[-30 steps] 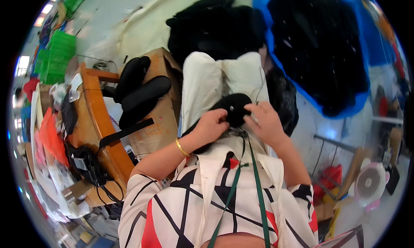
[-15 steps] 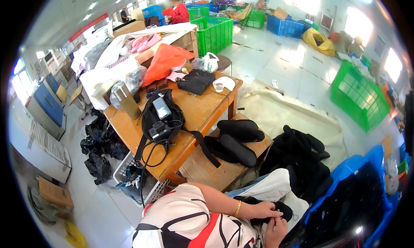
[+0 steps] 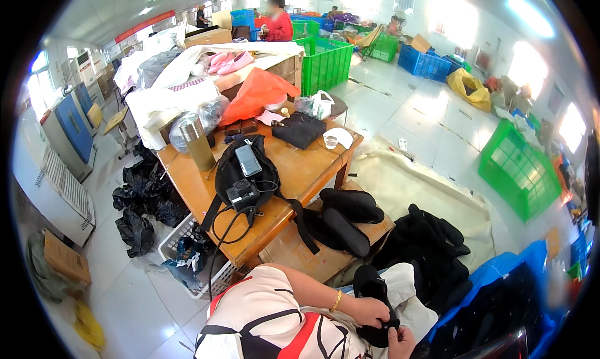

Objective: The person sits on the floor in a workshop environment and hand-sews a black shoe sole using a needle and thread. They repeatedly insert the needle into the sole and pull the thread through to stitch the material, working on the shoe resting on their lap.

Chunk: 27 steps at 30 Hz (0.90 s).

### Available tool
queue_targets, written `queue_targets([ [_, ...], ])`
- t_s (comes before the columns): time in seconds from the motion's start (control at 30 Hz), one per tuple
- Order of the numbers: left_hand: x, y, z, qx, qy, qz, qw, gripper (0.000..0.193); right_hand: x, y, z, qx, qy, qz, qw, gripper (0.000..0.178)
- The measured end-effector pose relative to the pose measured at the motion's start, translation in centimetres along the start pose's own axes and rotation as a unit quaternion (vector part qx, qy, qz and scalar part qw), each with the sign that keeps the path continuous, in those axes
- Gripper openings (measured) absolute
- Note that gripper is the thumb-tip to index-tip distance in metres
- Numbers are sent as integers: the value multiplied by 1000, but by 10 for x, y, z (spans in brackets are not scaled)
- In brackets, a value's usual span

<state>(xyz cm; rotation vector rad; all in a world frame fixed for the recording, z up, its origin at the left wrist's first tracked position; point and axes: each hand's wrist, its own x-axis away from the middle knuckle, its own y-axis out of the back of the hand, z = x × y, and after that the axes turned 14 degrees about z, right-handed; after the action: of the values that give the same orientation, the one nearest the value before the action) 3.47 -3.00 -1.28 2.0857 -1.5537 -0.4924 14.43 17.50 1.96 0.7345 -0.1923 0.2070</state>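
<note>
A black cloth slipper [image 3: 370,285] rests over the white cloth [image 3: 409,293] on my lap, its one end pointing away from me. My left hand [image 3: 372,312], with a gold bracelet at the wrist, is closed around the near part of the slipper. Close beside it, my right hand [image 3: 402,343] pinches the slipper's near edge between thumb and fingers. Whether a needle or thread is in the fingers is too small to tell. Just beyond lie several finished-looking black slippers [image 3: 347,224] on a cardboard box [image 3: 300,249].
A black slipper pile [image 3: 431,246] lies on a cream sheet [image 3: 431,184]. To my right is a blue bag [image 3: 494,265] of dark items. The wooden table [image 3: 265,228] holds a black bag [image 3: 228,165], phone [image 3: 248,157] and flask [image 3: 197,146]. A white basket [image 3: 178,265] stands below.
The slipper has been turned and shifted, so more of its length shows beyond my left hand. Both hands have moved slightly down in the picture, and the view has tilted a little.
</note>
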Motion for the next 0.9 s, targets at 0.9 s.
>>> queue_targets([
  [0.9, 24, 11, 14, 18, -6, 4, 1000, 45, -9, -54, 33, -42, -5, -24, 999, 33],
])
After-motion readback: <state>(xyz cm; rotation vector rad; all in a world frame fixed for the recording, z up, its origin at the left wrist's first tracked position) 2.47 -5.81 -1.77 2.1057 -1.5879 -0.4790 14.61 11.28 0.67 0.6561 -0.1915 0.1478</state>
